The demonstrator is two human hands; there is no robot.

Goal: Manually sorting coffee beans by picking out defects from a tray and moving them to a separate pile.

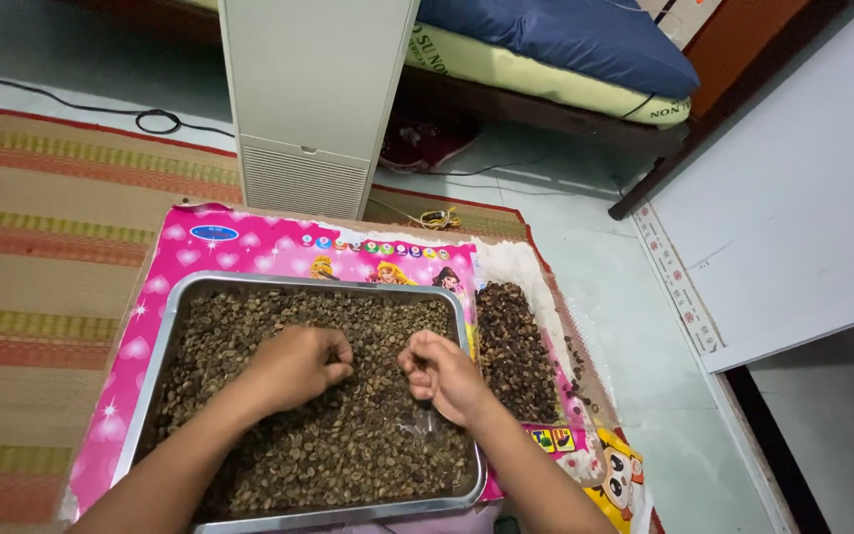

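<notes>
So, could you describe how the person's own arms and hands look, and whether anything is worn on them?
Both forearms are bare up to the picture's lower edge, with no sleeves in view. The left hand and the right hand wear no gloves. No ring, watch or bracelet shows on the fingers or wrists. Fine details such as the nails are too small to tell.

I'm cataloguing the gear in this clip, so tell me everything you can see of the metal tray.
The metal tray is a shallow, shiny, silver-coloured rectangle with rounded corners and a raised rim. It lies flat on a pink cartoon-printed sheet and is filled almost edge to edge with small brownish beans. The left hand and right hand rest in the beans, fingers curled.
</notes>
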